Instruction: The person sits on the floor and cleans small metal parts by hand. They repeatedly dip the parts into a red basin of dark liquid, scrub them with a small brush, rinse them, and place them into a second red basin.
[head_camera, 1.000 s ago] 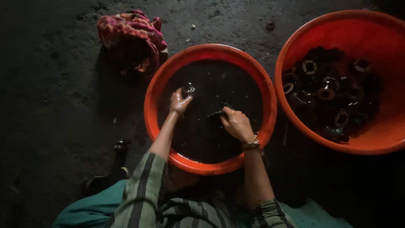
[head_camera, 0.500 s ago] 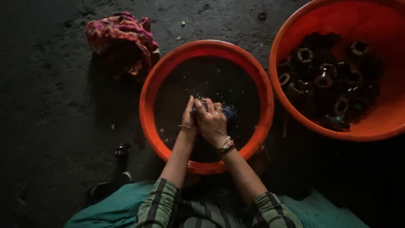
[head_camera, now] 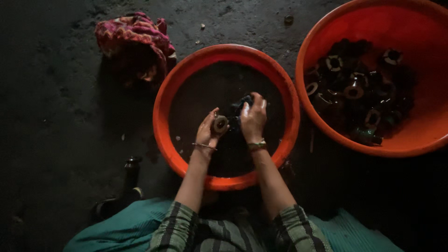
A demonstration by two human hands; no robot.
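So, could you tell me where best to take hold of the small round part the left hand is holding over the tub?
Probably by its rim. The small round part shows a ring-shaped face with a dark centre hole, and the left hand already pinches its edge from the left. The right hand holds a dark cloth beside it, above the orange tub.

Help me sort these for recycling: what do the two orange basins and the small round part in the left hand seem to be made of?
Near basin and far basin: probably moulded plastic, judging by uniform orange colour, smooth walls and rolled rims. Small round part at the left hand: dark, ring-shaped with a pale face, possibly metal or rubber; too dim to tell.
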